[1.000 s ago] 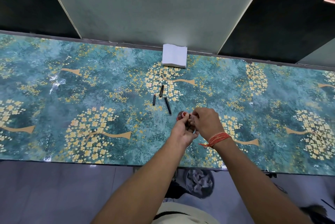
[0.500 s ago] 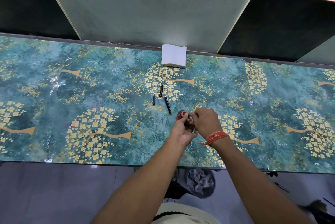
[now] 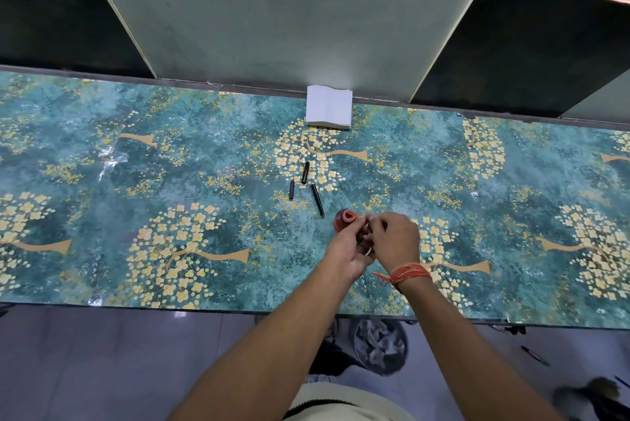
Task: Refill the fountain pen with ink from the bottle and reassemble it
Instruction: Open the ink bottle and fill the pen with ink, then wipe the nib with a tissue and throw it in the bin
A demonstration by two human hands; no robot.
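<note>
A small reddish ink bottle (image 3: 343, 220) with a red top stands on the table (image 3: 170, 202), just beyond my fingertips. My left hand (image 3: 344, 250) and my right hand (image 3: 395, 238) are pressed together right behind it. Their fingers pinch a small dark piece (image 3: 365, 245) with a pale bit showing, and most of it is hidden. Three black pen parts lie farther back: a short one with a reddish tip (image 3: 291, 189), a stubby one (image 3: 305, 172) and a long thin one (image 3: 317, 199).
A white stack of folded tissue (image 3: 329, 107) sits at the table's far edge against the wall panel. Below the near edge stands a bin (image 3: 380, 345) with crumpled paper in it. An orange thread band (image 3: 407, 273) circles my right wrist.
Both hands have drawn slightly back from the bottle, so its red top shows more fully. The pen parts on the table have not moved.
</note>
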